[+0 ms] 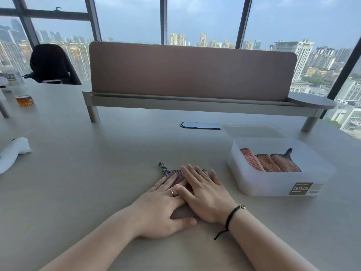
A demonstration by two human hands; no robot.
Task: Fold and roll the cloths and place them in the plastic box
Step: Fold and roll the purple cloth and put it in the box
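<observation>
Both hands lie flat on a small cloth [172, 174] in the middle of the surface [97, 173]. The left hand [162, 210] and the right hand [205, 194] have straight fingers pressing down on the cloth; they grip nothing. The right hand lies partly over the left fingers. To the right, near the hands, sits a clear box [281, 180] with three rolled cloths [269, 162] inside. Its label [298, 188] reads "PLASTIC CONTAINER". The lid [254, 129] lies just behind the box.
</observation>
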